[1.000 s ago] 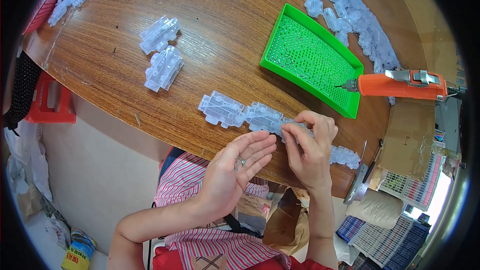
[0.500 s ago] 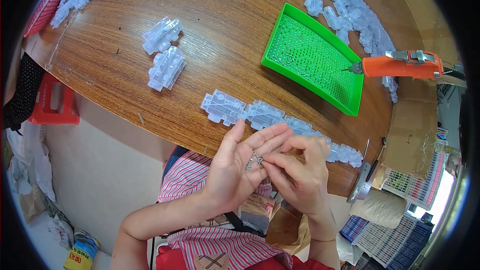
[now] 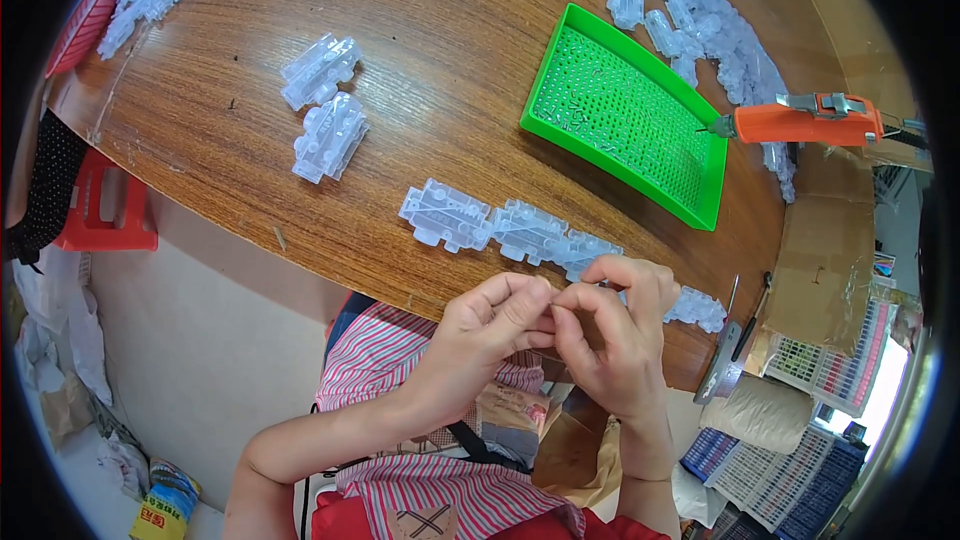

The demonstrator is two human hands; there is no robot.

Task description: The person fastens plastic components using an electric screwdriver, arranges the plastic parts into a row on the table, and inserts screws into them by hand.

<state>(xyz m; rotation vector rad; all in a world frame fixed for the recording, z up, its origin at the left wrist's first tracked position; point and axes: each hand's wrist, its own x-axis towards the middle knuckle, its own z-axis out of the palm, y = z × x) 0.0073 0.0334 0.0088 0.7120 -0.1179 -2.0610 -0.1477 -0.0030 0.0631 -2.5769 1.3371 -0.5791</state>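
Observation:
My left hand (image 3: 488, 328) is curled closed, thumb over the bent fingers, just off the table's front edge. The small metal screws that lay in its palm a moment ago are hidden inside it. Thumb and forefinger of my right hand (image 3: 622, 340) pinch together at the left fingertips; what they hold is too small to make out. Beyond both hands, a row of clear plastic housings (image 3: 446, 214) runs along the edge, partly covered by my right hand. Farther left lie two more clear housings, one (image 3: 320, 70) behind the other (image 3: 331, 137).
A green perforated tray (image 3: 620, 176) holds scattered screws. An orange electric screwdriver (image 3: 805, 125) hangs with its tip over the tray's right side. Clear parts (image 3: 700, 35) are heaped along the far edge. A red leaf-shaped dish (image 3: 84, 22) sits far left; hand tools (image 3: 728, 355) lie at right.
My left hand has gone from an open palm showing screws to curled closed. My right fingertips have lifted from the palm to the left fingertips.

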